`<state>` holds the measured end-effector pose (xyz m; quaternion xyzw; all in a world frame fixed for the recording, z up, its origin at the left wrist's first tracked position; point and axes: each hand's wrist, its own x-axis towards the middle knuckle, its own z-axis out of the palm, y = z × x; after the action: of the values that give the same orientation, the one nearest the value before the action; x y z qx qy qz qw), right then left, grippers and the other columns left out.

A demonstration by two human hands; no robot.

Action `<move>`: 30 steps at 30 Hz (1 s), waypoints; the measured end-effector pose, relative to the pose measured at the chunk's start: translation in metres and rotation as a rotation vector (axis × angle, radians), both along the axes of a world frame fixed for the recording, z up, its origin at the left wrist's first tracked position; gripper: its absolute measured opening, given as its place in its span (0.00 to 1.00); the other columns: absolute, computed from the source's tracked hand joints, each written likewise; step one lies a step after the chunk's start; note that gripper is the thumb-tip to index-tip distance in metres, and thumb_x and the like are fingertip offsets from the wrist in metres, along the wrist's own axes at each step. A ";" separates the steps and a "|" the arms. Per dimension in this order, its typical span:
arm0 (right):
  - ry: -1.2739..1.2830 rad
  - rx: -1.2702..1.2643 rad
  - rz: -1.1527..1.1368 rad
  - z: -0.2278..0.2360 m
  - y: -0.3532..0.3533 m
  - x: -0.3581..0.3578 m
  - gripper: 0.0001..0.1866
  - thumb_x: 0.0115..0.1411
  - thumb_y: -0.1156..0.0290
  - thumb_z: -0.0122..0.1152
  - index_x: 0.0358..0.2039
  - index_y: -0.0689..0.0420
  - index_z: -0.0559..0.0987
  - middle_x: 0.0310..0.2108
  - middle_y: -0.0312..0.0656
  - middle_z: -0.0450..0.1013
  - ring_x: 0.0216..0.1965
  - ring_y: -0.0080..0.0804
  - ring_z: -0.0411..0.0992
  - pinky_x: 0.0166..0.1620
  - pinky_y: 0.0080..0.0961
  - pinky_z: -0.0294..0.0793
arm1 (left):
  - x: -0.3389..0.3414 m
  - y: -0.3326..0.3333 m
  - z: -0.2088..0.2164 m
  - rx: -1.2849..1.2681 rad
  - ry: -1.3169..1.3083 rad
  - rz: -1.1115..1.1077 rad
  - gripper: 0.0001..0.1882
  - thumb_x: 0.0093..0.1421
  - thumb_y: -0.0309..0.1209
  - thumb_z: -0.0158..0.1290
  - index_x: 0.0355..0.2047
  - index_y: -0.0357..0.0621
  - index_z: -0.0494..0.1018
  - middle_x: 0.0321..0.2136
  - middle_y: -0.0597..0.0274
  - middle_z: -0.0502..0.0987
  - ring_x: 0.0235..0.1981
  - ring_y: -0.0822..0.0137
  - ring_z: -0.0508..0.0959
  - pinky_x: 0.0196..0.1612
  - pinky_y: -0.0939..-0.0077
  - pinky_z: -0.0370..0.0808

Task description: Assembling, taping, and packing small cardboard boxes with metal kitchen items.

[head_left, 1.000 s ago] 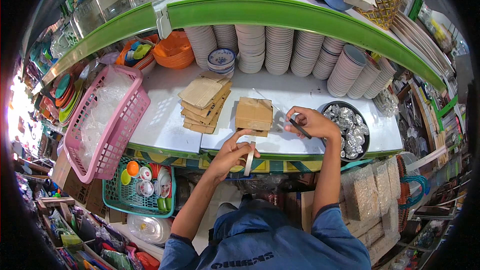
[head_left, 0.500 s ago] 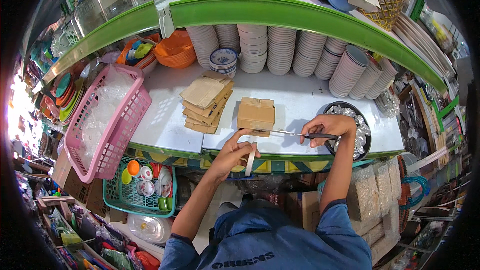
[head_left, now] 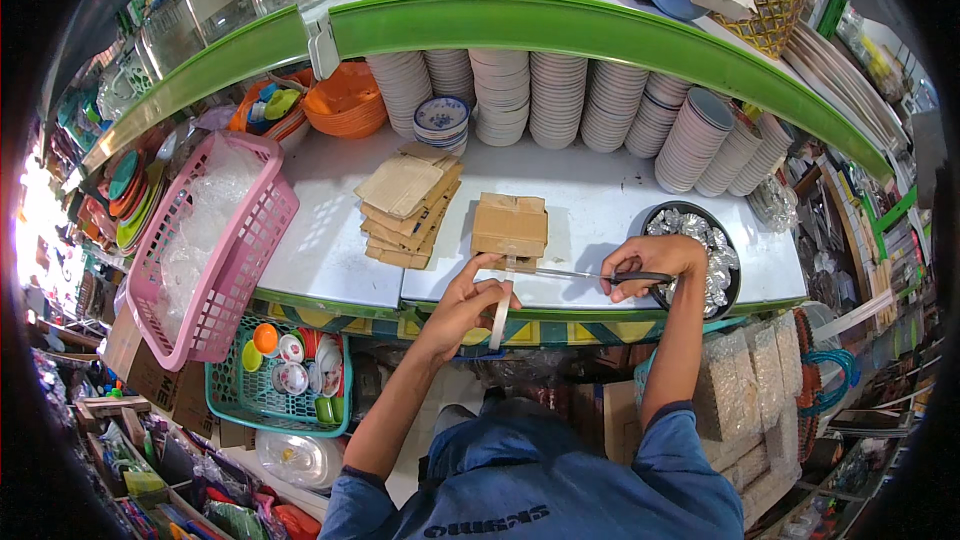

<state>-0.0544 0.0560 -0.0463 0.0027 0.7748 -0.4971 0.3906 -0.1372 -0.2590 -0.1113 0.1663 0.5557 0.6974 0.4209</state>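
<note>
Near the front edge of the white shelf (head_left: 600, 190), at mid-length, holding a tape roll (head_left: 500, 316) between the thumb and bent fingers of the half-curled left hand (head_left: 468, 302), with the index finger extended to the near side of a small cardboard bundle (head_left: 510, 222). Gripping a black-handled cutting tool (head_left: 640, 278) in the right hand (head_left: 655, 262), fingers wrapped round the handle, with the thin blade pointing left, just in front of the bundle and close to a strip of clear tape (head_left: 511, 262). Cannot tell of any contact between blade and tape. Left of the bundle, just apart, a loose stack of cardboard pieces (head_left: 405, 208). Toward the right front corner, just beyond the right wrist, a black bowl (head_left: 737, 275) full of crumpled silver foil (head_left: 721, 260). Over the left end, a pink basket (head_left: 235, 252); along the back edge, tall stacks of pale bowls (head_left: 558, 105).
</note>
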 end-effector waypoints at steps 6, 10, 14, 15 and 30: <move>0.006 -0.095 0.036 -0.011 -0.011 -0.011 0.14 0.59 0.60 0.67 0.36 0.58 0.78 0.21 0.28 0.69 0.19 0.11 0.63 0.22 0.13 0.61 | 0.000 0.000 -0.002 -0.001 0.003 0.000 0.26 0.66 0.33 0.50 0.62 0.45 0.56 0.32 0.61 0.77 0.37 0.71 0.77 0.35 0.75 0.75; 0.050 -0.093 0.050 -0.018 -0.015 -0.015 0.19 0.59 0.54 0.66 0.35 0.59 0.79 0.16 0.27 0.68 0.17 0.13 0.63 0.20 0.15 0.61 | 0.000 0.000 -0.001 0.006 0.009 -0.006 0.26 0.66 0.33 0.50 0.62 0.46 0.56 0.33 0.60 0.79 0.34 0.72 0.77 0.33 0.75 0.75; 0.017 -0.050 0.041 -0.014 -0.023 -0.016 0.19 0.59 0.52 0.66 0.32 0.59 0.79 0.15 0.27 0.67 0.16 0.13 0.63 0.20 0.15 0.61 | 0.000 -0.001 -0.005 0.000 0.016 0.004 0.26 0.66 0.34 0.49 0.62 0.46 0.56 0.33 0.60 0.80 0.31 0.74 0.77 0.31 0.77 0.74; 0.013 -0.051 0.037 -0.014 -0.024 -0.016 0.19 0.59 0.52 0.66 0.32 0.58 0.79 0.15 0.27 0.66 0.16 0.13 0.63 0.19 0.16 0.62 | 0.000 -0.001 -0.005 0.000 0.016 0.005 0.26 0.66 0.34 0.49 0.62 0.46 0.56 0.33 0.60 0.80 0.31 0.74 0.77 0.31 0.77 0.74; 0.010 -0.093 0.016 -0.016 -0.023 -0.014 0.13 0.62 0.63 0.64 0.35 0.61 0.78 0.16 0.26 0.67 0.15 0.09 0.61 0.18 0.12 0.59 | -0.001 -0.002 -0.004 -0.020 0.005 -0.012 0.26 0.66 0.35 0.49 0.62 0.47 0.56 0.35 0.60 0.80 0.35 0.73 0.78 0.33 0.76 0.74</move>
<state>-0.0686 0.0334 -0.0620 -0.0241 0.7529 -0.5293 0.3905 -0.1386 -0.2610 -0.1152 0.1673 0.5627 0.6887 0.4255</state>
